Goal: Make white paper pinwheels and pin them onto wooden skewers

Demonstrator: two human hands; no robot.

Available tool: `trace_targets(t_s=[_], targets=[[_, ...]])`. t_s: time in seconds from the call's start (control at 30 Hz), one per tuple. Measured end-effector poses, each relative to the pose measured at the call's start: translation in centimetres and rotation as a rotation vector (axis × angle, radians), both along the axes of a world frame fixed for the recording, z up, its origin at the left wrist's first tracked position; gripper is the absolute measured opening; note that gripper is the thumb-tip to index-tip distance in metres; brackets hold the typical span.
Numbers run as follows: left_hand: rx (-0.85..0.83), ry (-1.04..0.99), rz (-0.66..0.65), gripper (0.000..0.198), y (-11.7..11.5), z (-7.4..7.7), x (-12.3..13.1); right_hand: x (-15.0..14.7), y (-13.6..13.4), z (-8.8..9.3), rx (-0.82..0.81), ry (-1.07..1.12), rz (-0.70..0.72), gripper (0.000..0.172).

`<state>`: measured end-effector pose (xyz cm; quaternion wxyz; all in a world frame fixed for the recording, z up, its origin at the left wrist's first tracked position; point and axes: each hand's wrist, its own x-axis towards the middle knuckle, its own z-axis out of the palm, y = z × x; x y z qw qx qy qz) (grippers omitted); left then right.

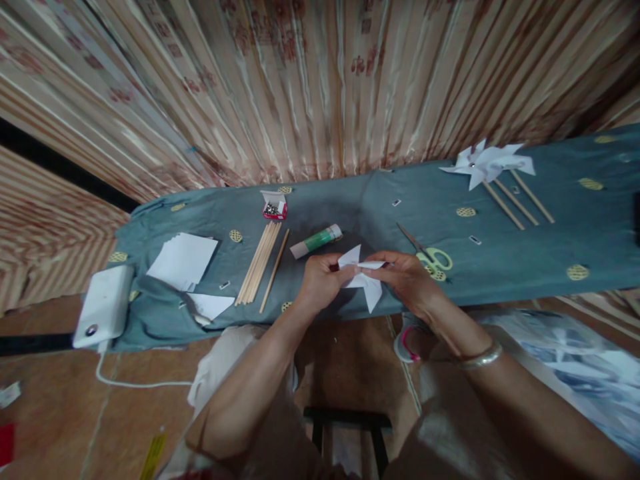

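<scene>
Between my hands, over the front edge of the cloth, is a white paper pinwheel (371, 295) with its blades folded. My left hand (323, 279) pinches it near the centre from the left. From the right, my right hand (406, 277) grips it, thumb close to the middle. Just beyond my left hand lies a glue stick (317, 241) with a green label. Scissors (429, 255) with light green handles rest past my right hand. A single wooden stick (275, 271) lies left of the glue, beside a bundle of several sticks (259, 263).
A small open red-and-white box (274, 207) holds shiny metal pieces. White paper sheets (183, 260) are stacked at the left, near a white power bank (104, 305) with a cable. Finished pinwheels on sticks (493, 165) lie at the far right. A striped curtain (320, 87) hangs behind.
</scene>
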<state>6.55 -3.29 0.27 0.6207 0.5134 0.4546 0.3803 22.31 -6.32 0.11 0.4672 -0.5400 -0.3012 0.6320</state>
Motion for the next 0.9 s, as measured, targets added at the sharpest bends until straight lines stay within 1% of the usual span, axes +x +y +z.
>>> trace_targets(t_s=[0.27,0.4,0.57,0.77,0.9], targets=[[0.007,0.011,-0.001,0.027,-0.03,-0.02,-0.03,-0.02,-0.10,0.07,-0.001,-0.012,0.004,0.031],[0.028,0.048,0.004,0.027,-0.08,-0.06,-0.01,-0.01,-0.08,-0.08,0.009,-0.010,0.008,0.032],[0.051,0.067,-0.012,0.028,-0.11,-0.02,-0.13,0.04,-0.10,-0.24,0.019,-0.029,0.022,0.030],[0.103,0.101,-0.018,0.029,-0.07,-0.35,-0.34,-0.04,-0.13,-0.03,0.000,-0.031,0.015,0.031],[0.097,0.091,-0.025,0.029,-0.08,-0.53,-0.31,-0.12,-0.19,0.01,-0.004,-0.030,0.008,0.032]])
